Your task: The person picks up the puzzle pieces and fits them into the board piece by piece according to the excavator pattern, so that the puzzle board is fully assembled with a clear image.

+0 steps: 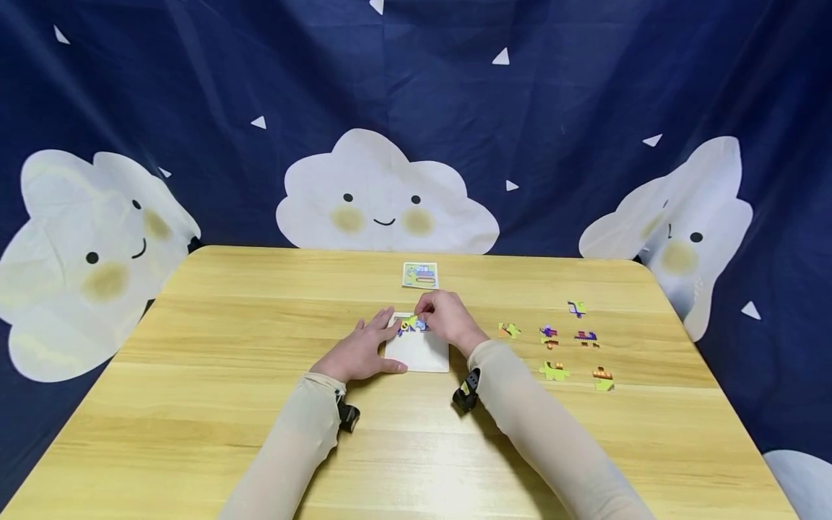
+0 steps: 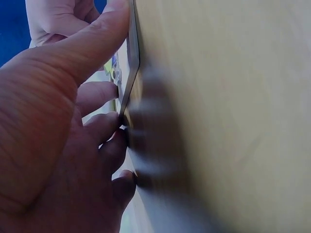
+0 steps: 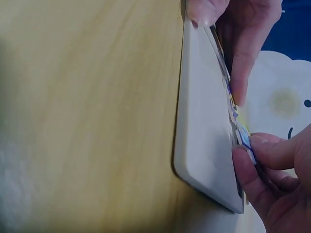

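Note:
A white puzzle tray (image 1: 416, 354) lies on the table, with a few joined jigsaw pieces (image 1: 409, 326) along its far side. My left hand (image 1: 364, 351) rests on the tray's left side, fingers spread, the thumb on its near edge. In the left wrist view, the fingertips of the left hand (image 2: 73, 116) meet the tray's rim (image 2: 131, 58). My right hand (image 1: 448, 318) is over the tray's far right part. Seen from the right wrist, its thumb and a finger pinch a colourful puzzle piece (image 3: 245, 138) beside the joined ones.
Several loose puzzle pieces (image 1: 586, 337) lie scattered to the right on the wooden table (image 1: 227, 347). Beyond the tray is a small picture card (image 1: 420, 275) showing a vehicle. A dark blue curtain (image 1: 390, 87) with clouds hangs behind the far table edge.

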Demonstrator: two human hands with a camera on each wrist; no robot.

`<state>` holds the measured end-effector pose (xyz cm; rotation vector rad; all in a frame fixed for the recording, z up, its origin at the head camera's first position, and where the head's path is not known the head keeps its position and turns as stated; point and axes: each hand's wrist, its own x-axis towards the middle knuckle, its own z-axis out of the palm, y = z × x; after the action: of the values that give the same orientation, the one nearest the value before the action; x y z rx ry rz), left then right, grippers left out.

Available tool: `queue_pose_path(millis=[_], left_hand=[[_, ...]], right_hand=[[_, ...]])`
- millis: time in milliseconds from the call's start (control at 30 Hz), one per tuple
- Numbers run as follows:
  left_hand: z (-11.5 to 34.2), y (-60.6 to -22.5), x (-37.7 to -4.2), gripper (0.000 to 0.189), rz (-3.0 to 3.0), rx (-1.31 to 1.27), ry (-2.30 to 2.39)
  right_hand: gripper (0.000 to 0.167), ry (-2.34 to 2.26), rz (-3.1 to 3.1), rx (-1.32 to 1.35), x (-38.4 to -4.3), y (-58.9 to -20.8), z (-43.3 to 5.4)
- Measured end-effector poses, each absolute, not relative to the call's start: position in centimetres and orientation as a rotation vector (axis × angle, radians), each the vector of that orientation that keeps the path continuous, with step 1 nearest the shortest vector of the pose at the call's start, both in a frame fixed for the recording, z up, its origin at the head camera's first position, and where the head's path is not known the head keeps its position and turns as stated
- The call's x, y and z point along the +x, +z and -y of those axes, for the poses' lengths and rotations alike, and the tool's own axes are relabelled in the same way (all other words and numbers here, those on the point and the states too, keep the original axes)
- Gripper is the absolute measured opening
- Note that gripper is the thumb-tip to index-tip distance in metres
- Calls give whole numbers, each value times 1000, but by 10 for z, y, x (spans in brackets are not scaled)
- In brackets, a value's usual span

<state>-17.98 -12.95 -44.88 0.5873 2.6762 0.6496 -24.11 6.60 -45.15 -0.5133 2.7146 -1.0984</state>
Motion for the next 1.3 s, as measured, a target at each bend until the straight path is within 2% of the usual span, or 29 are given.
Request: queue_pose_path(millis=[467,800,1300], left_hand=[[130,-449,-180,88,-2682,612,665],[131,-448,-179,87,-2678,618,670],[131,-448,-178,87,-2689,629,668]], right_hand=[[12,-1117,-2716,-389,-240,-450,-61],[14,-932,-2860,-466,-240,-451,-57],[14,-965,-2821,-520,-242,-455,-59]])
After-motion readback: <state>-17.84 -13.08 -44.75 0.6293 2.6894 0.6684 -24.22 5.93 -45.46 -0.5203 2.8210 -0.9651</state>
